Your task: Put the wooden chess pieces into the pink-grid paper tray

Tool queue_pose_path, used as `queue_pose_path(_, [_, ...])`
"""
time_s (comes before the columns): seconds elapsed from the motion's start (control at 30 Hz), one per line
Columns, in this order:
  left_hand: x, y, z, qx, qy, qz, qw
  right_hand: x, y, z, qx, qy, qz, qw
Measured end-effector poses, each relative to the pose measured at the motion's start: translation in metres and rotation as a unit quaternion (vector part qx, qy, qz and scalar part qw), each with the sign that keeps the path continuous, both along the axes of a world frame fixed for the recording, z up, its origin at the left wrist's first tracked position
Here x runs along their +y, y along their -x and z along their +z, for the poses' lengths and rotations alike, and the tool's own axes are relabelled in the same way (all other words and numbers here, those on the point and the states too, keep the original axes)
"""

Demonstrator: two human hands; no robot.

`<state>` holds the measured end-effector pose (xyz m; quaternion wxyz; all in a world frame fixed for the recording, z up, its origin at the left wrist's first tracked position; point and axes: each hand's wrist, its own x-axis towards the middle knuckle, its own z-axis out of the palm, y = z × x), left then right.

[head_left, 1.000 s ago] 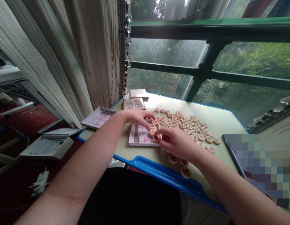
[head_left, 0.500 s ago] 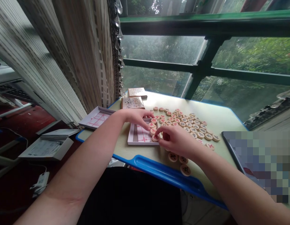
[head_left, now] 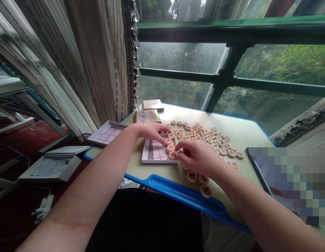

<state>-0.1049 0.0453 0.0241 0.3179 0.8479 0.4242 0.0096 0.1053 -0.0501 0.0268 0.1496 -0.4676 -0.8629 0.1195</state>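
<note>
A shallow white box (head_left: 147,154) holds a grid-printed sheet, and along its right side runs a column of round wooden xiangqi pieces (head_left: 170,147) with red characters. My left hand (head_left: 153,131) reaches over the box's far part, fingers apart, its thumb at the edge of the column. Just outside the right wall, my right hand (head_left: 197,154) has its thumb and index finger bent together. A pale bit shows by those fingertips, but what they pinch is hidden. Black-lettered pieces (head_left: 205,190) lie below this hand, near the front edge.
Many loose pieces (head_left: 217,142) spread over the table's (head_left: 246,131) right half. Two small boxes (head_left: 148,116) lie at the back left. A grid-lined box lid (head_left: 107,133) overhangs the left edge. A dark-edged tablet-like object (head_left: 259,171) borders the right.
My right fingertips have drawn slightly away from the nearest red piece in the box. The left thumb has stayed by the column. The whole view has shifted a little.
</note>
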Motion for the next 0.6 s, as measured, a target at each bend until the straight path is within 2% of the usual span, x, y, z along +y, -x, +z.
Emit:
queue_pose_path(0.13, [-0.0017, -0.0017, 0.0011, 0.005, -0.003, 0.005, 1.000, -0.0004, 0.0015, -0.0002, -0.018, 0.000, -0.007, 1.000])
queue_pose_path(0.4, [0.0013, -0.0003, 0.0002, -0.023, 0.040, 0.006, 0.999, 0.0002, 0.0013, -0.0018, -0.041, -0.009, -0.029, 0.999])
queue_pose_path(0.6, [0.0010, -0.0025, 0.0016, -0.008, 0.041, 0.007, 0.999, -0.0035, 0.0019, 0.0007, -0.093, -0.014, 0.002, 0.996])
